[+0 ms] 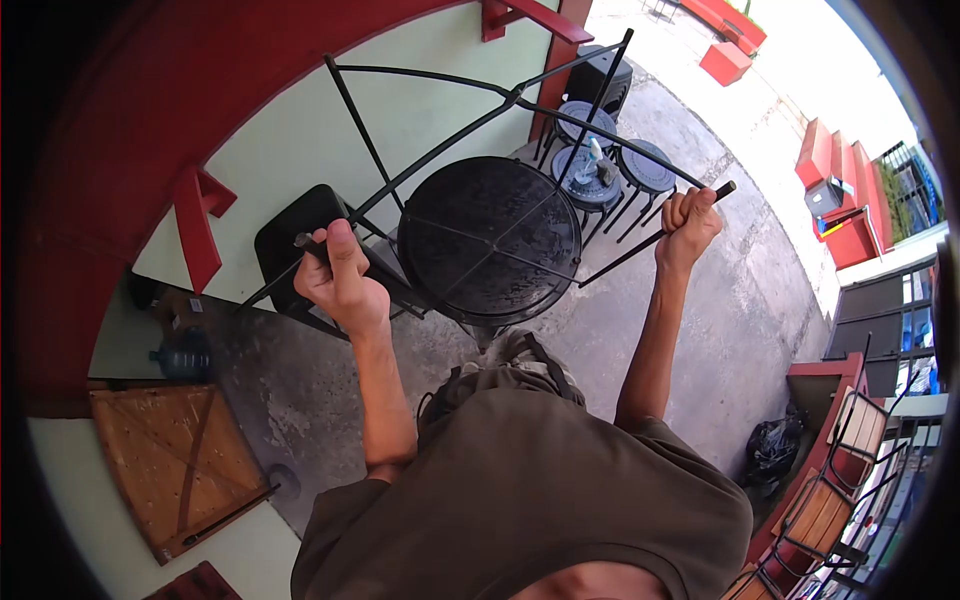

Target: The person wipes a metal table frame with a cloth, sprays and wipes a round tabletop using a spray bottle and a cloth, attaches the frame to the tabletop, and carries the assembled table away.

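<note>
A black metal frame (513, 97) of thin crossed rods is held up in front of me, between my two hands. My left hand (345, 280) is closed around one rod end, its thumb pointing up along the bar. The other end is gripped in my right hand (690, 228), with the rod's tip sticking out past the fingers. Beneath the frame stands a round black table (455, 215) with a wet-looking, shiny top. Some of the frame's thin rods cross over the tabletop in my view.
Several round stools (648, 168) stand behind the table, one bearing a spray bottle (596, 150). Left of the table is a black boxy object (300, 225). A wooden panel (165, 455) leans at lower left. Wooden-seated chairs (815, 510) and a black bag (775, 445) are at right.
</note>
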`<state>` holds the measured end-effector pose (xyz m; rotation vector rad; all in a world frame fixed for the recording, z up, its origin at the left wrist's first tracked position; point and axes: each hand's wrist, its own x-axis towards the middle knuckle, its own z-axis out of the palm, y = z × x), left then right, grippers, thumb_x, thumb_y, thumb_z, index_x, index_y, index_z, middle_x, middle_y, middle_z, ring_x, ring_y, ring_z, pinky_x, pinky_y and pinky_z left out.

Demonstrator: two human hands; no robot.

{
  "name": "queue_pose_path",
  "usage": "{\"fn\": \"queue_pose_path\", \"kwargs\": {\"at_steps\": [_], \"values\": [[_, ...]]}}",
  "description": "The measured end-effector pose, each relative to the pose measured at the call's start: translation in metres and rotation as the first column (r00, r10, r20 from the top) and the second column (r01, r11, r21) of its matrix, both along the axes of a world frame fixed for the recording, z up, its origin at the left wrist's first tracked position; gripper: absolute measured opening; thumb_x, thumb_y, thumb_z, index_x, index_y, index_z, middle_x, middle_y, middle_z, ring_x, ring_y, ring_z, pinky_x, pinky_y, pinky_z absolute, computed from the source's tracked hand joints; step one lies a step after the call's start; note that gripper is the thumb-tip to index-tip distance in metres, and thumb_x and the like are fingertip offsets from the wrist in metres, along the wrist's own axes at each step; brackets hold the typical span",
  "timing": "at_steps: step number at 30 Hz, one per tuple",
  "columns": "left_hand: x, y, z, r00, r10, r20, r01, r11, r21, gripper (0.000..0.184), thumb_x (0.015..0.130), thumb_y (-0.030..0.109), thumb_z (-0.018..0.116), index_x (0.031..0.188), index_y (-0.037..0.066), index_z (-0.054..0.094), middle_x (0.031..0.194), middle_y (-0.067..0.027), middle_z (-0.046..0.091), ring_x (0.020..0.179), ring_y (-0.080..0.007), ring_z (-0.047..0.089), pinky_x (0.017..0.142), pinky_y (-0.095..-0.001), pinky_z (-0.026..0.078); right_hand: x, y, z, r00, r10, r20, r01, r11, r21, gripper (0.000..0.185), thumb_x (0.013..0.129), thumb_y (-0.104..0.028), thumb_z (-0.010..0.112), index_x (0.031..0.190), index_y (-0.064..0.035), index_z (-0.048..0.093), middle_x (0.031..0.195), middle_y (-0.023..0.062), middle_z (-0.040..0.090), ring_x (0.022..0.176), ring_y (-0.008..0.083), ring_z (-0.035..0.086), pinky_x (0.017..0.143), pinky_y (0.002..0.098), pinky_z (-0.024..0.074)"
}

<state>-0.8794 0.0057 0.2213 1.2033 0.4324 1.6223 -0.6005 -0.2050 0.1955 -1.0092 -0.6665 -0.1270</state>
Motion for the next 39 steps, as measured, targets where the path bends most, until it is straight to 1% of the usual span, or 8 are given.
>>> {"fn": "queue_pose_path", "kwargs": {"at_steps": [2, 5, 7, 12, 24, 27, 33, 39], "values": [[0.006, -0.006, 0.002, 1.0, 0.006, -0.009, -0.006, 1.0, -0.019, 0.042, 0.097, 0.016, 0.062, 0.062, 0.01, 0.04, 0.052, 0.0083, 0.023, 0.048, -0.0028, 0.015, 0.047, -0.0283, 0.009, 0.0, 0.002, -0.003, 0.999, 0.023, -0.026, -0.023, 1.0, -0.005, 0.056, 0.102, -0.041, 0.052, 0.059, -0.0136, 0.028, 0.055, -0.006, 0.023, 0.046, 0.005, 0.018, 0.042, 0.0249, 0.013], [0.02, -0.014, -0.008, 0.997, -0.065, 0.048, 0.067, 0.997, -0.048, 0.025, 0.091, 0.014, 0.07, 0.071, 0.006, 0.058, 0.054, 0.0084, 0.039, 0.048, -0.0011, 0.025, 0.046, -0.0242, 0.015, 0.013, 0.012, -0.007, 0.998, 0.062, -0.032, -0.062, 0.998, 0.013, 0.056, 0.102, -0.039, 0.052, 0.059, -0.013, 0.028, 0.055, -0.0058, 0.023, 0.046, 0.0057, 0.018, 0.042, 0.0257, 0.013], [0.032, -0.02, -0.006, 0.999, -0.039, 0.017, 0.04, 0.998, -0.046, 0.028, 0.091, 0.015, 0.07, 0.068, 0.006, 0.056, 0.053, 0.0079, 0.039, 0.048, -0.0013, 0.027, 0.046, -0.0238, 0.016, 0.025, 0.019, -0.007, 0.996, 0.084, 0.002, -0.084, 0.996, 0.031, 0.056, 0.102, -0.038, 0.052, 0.059, -0.013, 0.028, 0.055, -0.0056, 0.023, 0.046, 0.0057, 0.018, 0.043, 0.0255, 0.0129], [0.056, -0.028, -0.002, 0.999, 0.05, -0.018, -0.051, 0.998, -0.038, 0.034, 0.092, 0.015, 0.069, 0.064, 0.006, 0.053, 0.053, 0.0069, 0.039, 0.048, -0.0018, 0.028, 0.047, -0.0238, 0.017, 0.056, 0.032, -0.008, 0.99, 0.136, -0.021, -0.135, 0.99, 0.047, 0.057, 0.102, -0.039, 0.053, 0.058, -0.0131, 0.027, 0.055, -0.0053, 0.023, 0.046, 0.0054, 0.018, 0.043, 0.0256, 0.0123], [0.092, -0.042, -0.003, 0.988, 0.122, -0.099, -0.129, 0.99, -0.065, 0.039, 0.094, 0.017, 0.066, 0.061, 0.006, 0.05, 0.051, 0.0063, 0.038, 0.048, -0.0021, 0.029, 0.047, -0.0242, 0.018, 0.097, 0.052, -0.021, 0.98, 0.19, -0.059, -0.189, 0.982, 0.021, 0.058, 0.102, -0.041, 0.052, 0.058, -0.013, 0.027, 0.053, -0.0053, 0.023, 0.044, 0.0052, 0.018, 0.043, 0.0256, 0.0119], [0.094, -0.041, -0.004, 0.983, 0.135, -0.123, -0.14, 0.989, -0.039, 0.039, 0.094, 0.016, 0.065, 0.059, 0.006, 0.049, 0.051, 0.0063, 0.038, 0.048, -0.0022, 0.029, 0.047, -0.0243, 0.018, 0.1, 0.053, -0.022, 0.978, 0.2, -0.064, -0.199, 0.98, 0.015, 0.058, 0.102, -0.041, 0.052, 0.058, -0.013, 0.027, 0.053, -0.0053, 0.023, 0.044, 0.0052, 0.018, 0.043, 0.0256, 0.0122], [0.099, -0.045, 0.0, 0.98, 0.149, -0.133, -0.16, 0.984, -0.074, 0.04, 0.094, 0.015, 0.065, 0.058, 0.007, 0.048, 0.051, 0.0065, 0.037, 0.048, -0.0023, 0.027, 0.047, -0.0248, 0.017, 0.104, 0.054, -0.022, 0.974, 0.22, -0.062, -0.219, 0.976, 0.019, 0.058, 0.102, -0.042, 0.052, 0.058, -0.0131, 0.027, 0.053, -0.0055, 0.023, 0.044, 0.0052, 0.018, 0.043, 0.0255, 0.0122], [0.095, -0.049, 0.005, 0.988, 0.131, -0.087, -0.137, 0.988, -0.074, 0.038, 0.094, 0.014, 0.065, 0.06, 0.007, 0.049, 0.051, 0.0072, 0.036, 0.048, -0.0017, 0.026, 0.046, -0.0245, 0.016, 0.102, 0.05, -0.012, 0.969, 0.244, -0.049, -0.243, 0.97, 0.017, 0.057, 0.101, -0.042, 0.052, 0.059, -0.0127, 0.028, 0.053, -0.0055, 0.024, 0.045, 0.0052, 0.018, 0.043, 0.0253, 0.0121]]}}
